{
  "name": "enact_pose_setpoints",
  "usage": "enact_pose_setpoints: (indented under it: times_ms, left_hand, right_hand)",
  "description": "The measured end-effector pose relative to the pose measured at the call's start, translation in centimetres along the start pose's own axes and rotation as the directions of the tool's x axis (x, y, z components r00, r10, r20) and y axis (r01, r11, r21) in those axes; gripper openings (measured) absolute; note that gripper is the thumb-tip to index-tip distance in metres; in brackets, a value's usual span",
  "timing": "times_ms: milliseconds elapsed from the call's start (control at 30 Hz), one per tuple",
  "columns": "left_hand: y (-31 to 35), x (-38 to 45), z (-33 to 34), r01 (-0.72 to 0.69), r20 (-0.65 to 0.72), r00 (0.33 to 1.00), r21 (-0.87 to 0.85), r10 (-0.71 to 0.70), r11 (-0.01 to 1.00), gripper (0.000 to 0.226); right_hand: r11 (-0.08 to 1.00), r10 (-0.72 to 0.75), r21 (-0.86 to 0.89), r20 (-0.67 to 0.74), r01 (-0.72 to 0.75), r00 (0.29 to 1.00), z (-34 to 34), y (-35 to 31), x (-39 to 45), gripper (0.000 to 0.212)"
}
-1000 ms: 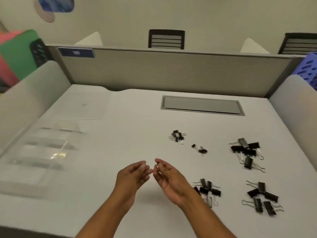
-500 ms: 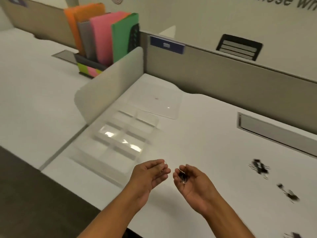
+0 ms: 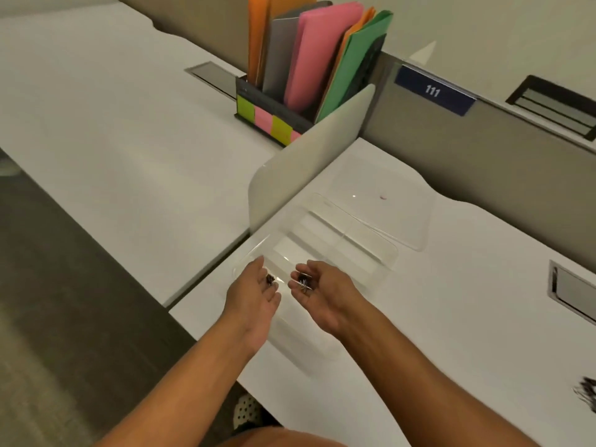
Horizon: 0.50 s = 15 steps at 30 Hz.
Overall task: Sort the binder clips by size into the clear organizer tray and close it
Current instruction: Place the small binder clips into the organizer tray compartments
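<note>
Two hands hover over the clear organizer tray [image 3: 364,250] at the desk's left edge: left hand [image 3: 254,293] cradles one small binder clip [image 3: 270,279] in loosely curled fingers, right hand [image 3: 317,290] cups several clips [image 3: 303,281]. Tray compartments look empty, lid [image 3: 387,204] open; sorting is barely begun.

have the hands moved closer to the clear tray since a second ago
Yes. Both hands, left hand and right hand, have moved leftward along the desk, from beside the clip piles to directly over the clear organizer tray, each carrying small binder clips.
</note>
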<state>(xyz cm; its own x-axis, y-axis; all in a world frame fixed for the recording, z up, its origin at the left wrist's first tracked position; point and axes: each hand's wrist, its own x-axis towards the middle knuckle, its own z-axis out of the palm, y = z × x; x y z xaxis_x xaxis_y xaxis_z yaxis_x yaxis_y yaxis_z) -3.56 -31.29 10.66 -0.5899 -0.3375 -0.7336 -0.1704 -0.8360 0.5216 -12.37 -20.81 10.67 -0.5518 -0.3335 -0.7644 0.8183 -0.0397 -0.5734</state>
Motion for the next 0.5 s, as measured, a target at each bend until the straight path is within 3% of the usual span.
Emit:
enact_pose_setpoints:
  times_ms: [100,300,500]
  left_hand:
    - [0.8,0.2,0.1,0.063,0.025,0.998,-0.002,-0.063,0.998,0.075]
    - [1.5,0.0,0.8,0.054,0.023,0.998,0.054,-0.056,0.997,0.081]
    - [0.7,-2.4,3.2,-0.040,0.014,0.999,0.209,0.037,0.977,0.047]
  right_hand:
    - [0.999,0.042,-0.017,-0.003,-0.042,0.999,0.7,-0.3,0.9,0.025]
    - [0.999,0.045,0.015,0.010,-0.045,0.999,0.2,-0.9,0.7,0.042]
    - [0.987,0.056,0.145,0.106,-0.071,0.993,-4.0,-1.0,-2.4,0.036]
